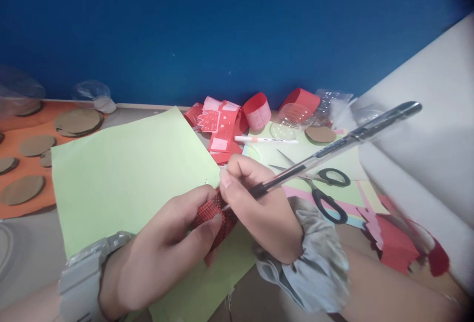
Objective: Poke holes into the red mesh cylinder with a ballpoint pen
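A small piece of red paper (226, 223) with a black crosshatch drawn over it is pinched in my left hand (166, 243), thumb on top. My right hand (255, 208) grips a black pen (314, 156) with a clear barrel, its tip down at the red paper. The pen's upper end points to the upper right. Under both hands lies a large light green sheet (129, 174). Part of the red paper is hidden behind my fingers.
Scissors (318, 181) with black handles lie on coloured papers at right. A white marker (266, 140), red paper pieces (225, 127) and clear plastic cups (292, 119) sit along the blue wall. Cardboard discs (77, 120) rest on orange paper (18, 129) at left. Red scraps (396, 243) lie right.
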A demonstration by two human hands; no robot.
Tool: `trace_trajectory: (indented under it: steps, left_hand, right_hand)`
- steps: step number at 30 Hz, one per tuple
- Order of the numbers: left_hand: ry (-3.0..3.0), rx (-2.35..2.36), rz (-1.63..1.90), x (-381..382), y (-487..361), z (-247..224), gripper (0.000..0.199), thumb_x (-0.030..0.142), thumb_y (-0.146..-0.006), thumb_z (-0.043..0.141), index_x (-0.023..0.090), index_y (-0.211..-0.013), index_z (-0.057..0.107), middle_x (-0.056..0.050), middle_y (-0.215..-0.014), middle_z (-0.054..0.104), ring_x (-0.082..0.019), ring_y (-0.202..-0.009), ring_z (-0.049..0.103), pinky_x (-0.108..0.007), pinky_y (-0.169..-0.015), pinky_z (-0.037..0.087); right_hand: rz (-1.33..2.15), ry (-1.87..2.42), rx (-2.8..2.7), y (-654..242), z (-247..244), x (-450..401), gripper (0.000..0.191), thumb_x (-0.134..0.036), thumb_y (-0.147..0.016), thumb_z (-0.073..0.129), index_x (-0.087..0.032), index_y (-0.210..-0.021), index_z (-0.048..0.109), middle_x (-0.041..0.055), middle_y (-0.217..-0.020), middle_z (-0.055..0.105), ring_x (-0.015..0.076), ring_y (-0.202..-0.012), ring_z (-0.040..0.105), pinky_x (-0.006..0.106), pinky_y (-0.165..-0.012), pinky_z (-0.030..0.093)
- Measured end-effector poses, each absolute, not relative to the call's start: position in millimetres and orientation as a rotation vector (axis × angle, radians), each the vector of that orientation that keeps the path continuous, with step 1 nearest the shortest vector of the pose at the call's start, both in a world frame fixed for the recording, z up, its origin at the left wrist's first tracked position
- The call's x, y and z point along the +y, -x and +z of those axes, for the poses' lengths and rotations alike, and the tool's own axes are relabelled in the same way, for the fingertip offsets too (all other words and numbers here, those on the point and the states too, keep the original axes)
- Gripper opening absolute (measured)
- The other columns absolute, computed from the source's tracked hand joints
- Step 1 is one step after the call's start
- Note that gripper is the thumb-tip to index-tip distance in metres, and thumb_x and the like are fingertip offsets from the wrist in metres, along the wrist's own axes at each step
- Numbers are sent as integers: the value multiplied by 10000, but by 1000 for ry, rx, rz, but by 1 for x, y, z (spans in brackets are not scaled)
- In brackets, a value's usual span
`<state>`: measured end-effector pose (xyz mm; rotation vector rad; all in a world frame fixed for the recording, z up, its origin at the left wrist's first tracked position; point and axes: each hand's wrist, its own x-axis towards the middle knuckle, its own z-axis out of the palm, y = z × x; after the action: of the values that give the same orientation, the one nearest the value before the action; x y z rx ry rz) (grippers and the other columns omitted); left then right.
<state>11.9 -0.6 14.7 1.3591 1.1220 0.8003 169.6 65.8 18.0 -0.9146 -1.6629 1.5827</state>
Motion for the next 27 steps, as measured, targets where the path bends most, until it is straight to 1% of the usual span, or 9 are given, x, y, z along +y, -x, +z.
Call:
trace_trajectory:
  steps: [3, 8, 12, 15, 18, 20, 23, 27]
  left_hand:
    - [-1358, 1123, 787, -1, -11, 14, 281, 242, -1052, 427, 210, -801, 549, 40, -700, 580, -135, -658, 550, -239, -676, 458]
    - [-1349, 1125, 782, -2, -11, 15, 233, 252, -1039, 440, 207, -849, 567, 41, -697, 572, -139, -649, 547, -243, -674, 460]
    - [-1345, 1123, 791, -1, -12, 16, 278, 250, -1035, 442, 213, -776, 535, 40, -697, 573, -134, -656, 544, -236, -678, 460]
    - [-1358, 1124, 796, -1, -12, 16, 305, 243, -1030, 440, 216, -735, 511, 38, -690, 574, -134, -651, 546, -240, -679, 455]
    - [-1364, 1127, 790, -1, -12, 16, 297, 262, -1025, 454, 217, -739, 517, 33, -691, 570, -143, -651, 546, -247, -679, 460]
    - [-1357, 1133, 780, -1, -11, 15, 291, 274, -1025, 460, 216, -747, 522, 32, -697, 572, -145, -658, 550, -247, -677, 464]
    - [-1349, 1146, 769, -1, -11, 15, 289, 258, -1024, 457, 214, -746, 524, 36, -695, 572, -142, -660, 551, -242, -680, 466]
    - [-1375, 1139, 793, -1, -12, 16, 299, 233, -1014, 458, 215, -721, 517, 36, -684, 576, -142, -659, 555, -249, -700, 466]
  right_hand:
    - [1557, 927, -1675, -169, 19, 66, 332, -172, -955, 501, -231, -675, 333, -66, -597, 315, 106, -567, 321, 248, -519, 288]
    - [1587, 910, -1678, -169, 19, 66, 353, -230, -977, 525, -232, -682, 331, -71, -598, 315, 99, -549, 297, 245, -505, 271]
    - [1575, 917, -1660, -169, 19, 66, 332, -183, -957, 505, -233, -673, 338, -65, -596, 323, 108, -562, 326, 247, -519, 298]
    - [1587, 914, -1664, -169, 19, 67, 340, -196, -953, 518, -233, -669, 335, -67, -592, 320, 106, -554, 318, 249, -514, 291]
    - [1592, 905, -1680, -170, 18, 67, 342, -222, -964, 526, -234, -678, 338, -69, -595, 319, 105, -553, 314, 251, -513, 284]
    - [1573, 915, -1676, -170, 17, 67, 332, -206, -963, 514, -233, -678, 345, -65, -599, 329, 109, -565, 332, 251, -524, 297]
    - [1573, 920, -1667, -171, 18, 66, 330, -199, -960, 514, -231, -675, 351, -64, -603, 329, 109, -570, 333, 248, -528, 302]
    - [1600, 913, -1674, -170, 19, 66, 348, -239, -966, 537, -232, -675, 346, -69, -590, 326, 102, -546, 310, 245, -509, 285]
